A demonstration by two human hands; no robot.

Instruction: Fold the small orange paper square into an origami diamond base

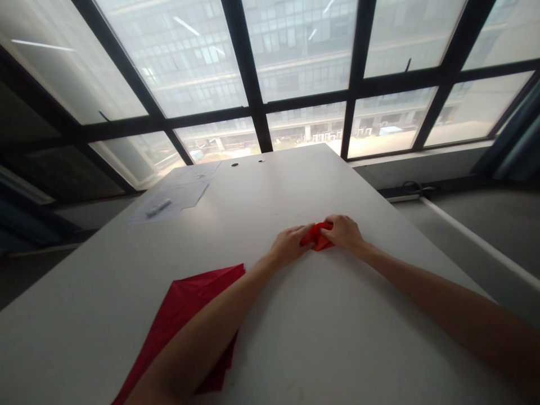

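Note:
A small bright red folded piece [323, 243], paper or cloth, is pinched between both hands over the white table [270, 315]. My left hand [290, 245] grips its left side with closed fingers. On its right upper side, my right hand [343, 230] is closed with thumb and fingers around the edge. The piece looks bent and raised in the middle; its exact shape is partly covered by the fingers. Under my left forearm lies a larger dark red folded sheet [177, 301], its material unclear, with its middle hidden by the arm.
White printed papers [185, 194] lie at the table's far left, with a small pale object [158, 208] on them. Two round holes pierce the far end of the table, one of them a dark cable hole [234, 165]. Black-framed windows rise beyond. A pale rail [481, 242] runs along the floor at right.

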